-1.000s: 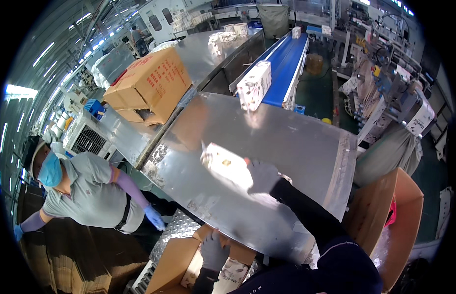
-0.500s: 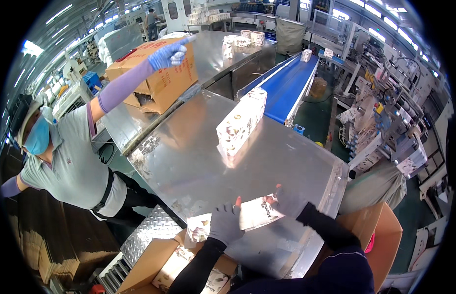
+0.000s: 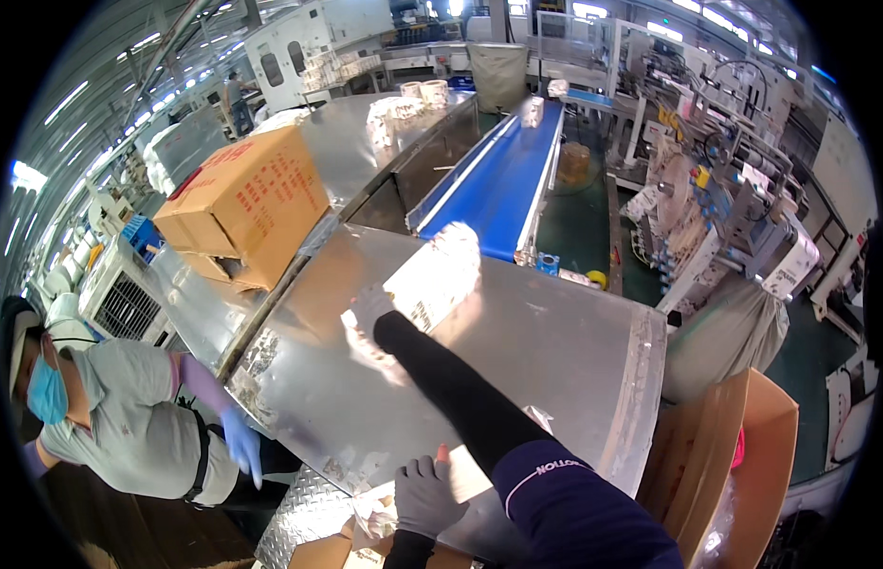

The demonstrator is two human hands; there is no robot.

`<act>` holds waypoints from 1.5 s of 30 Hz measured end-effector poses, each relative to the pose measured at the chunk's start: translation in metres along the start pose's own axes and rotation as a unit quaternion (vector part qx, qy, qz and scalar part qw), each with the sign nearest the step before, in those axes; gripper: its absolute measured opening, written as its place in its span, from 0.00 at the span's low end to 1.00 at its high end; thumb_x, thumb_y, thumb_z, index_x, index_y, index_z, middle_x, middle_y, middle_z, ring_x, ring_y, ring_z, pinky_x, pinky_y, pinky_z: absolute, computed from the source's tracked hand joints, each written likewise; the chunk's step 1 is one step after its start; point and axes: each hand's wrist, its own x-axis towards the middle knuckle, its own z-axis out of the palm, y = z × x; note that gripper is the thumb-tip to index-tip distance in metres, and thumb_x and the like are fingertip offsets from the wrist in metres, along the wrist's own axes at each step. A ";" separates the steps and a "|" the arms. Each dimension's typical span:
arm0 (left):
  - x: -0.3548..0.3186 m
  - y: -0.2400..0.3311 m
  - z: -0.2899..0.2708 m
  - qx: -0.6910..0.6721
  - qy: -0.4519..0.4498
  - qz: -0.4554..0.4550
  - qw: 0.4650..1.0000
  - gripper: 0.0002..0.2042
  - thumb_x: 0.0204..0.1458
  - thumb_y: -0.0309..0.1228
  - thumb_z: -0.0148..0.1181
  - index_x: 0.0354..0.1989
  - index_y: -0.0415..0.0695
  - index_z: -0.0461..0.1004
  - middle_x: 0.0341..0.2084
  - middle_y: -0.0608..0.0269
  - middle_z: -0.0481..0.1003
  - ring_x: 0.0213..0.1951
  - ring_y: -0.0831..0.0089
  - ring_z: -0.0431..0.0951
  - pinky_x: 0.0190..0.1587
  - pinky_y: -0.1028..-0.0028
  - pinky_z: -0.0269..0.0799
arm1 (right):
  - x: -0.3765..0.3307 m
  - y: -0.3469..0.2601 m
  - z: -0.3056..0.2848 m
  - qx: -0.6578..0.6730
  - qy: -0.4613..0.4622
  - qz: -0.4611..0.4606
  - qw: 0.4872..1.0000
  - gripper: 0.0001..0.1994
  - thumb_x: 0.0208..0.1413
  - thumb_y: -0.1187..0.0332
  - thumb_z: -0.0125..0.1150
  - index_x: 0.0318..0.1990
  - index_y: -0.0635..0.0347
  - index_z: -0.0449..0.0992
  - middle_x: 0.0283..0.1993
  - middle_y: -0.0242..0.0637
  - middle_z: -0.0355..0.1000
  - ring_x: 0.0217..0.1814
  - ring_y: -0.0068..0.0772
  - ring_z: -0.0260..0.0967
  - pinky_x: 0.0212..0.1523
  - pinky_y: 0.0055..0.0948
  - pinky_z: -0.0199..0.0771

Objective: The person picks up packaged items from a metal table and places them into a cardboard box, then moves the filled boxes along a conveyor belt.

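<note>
My right hand (image 3: 368, 311), in a grey glove on a black sleeve, reaches across the steel table (image 3: 574, 351) and grips the near end of a long white wrapped package (image 3: 434, 277), which is blurred. My left hand (image 3: 424, 495), also grey-gloved, is at the table's near edge, closed on a flat white pack (image 3: 465, 471). More white packs (image 3: 370, 517) lie just below it, in an open carton (image 3: 318, 552) under the edge.
A co-worker (image 3: 119, 427) in a blue mask and blue gloves stands at the left. A big brown carton (image 3: 247, 199) sits on the neighbouring table. A blue conveyor (image 3: 503, 175) feeds the table from behind. An open carton (image 3: 745, 474) stands at the right, with machinery beyond.
My right arm has stretched out from the near edge to the long package at mid-table. My left hand stayed low by the carton. The co-worker's raised arm has come down.
</note>
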 end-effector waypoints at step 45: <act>-0.442 -0.019 0.009 -0.059 -0.112 -0.335 0.934 0.43 0.41 0.48 0.64 0.62 0.30 0.57 0.60 0.38 0.61 0.63 0.49 0.58 0.66 0.56 0.48 | -0.337 -0.432 0.018 0.299 -0.119 -0.443 0.837 0.22 0.52 0.54 0.53 0.52 0.53 0.68 0.50 0.40 0.65 0.55 0.46 0.63 0.55 0.44 0.62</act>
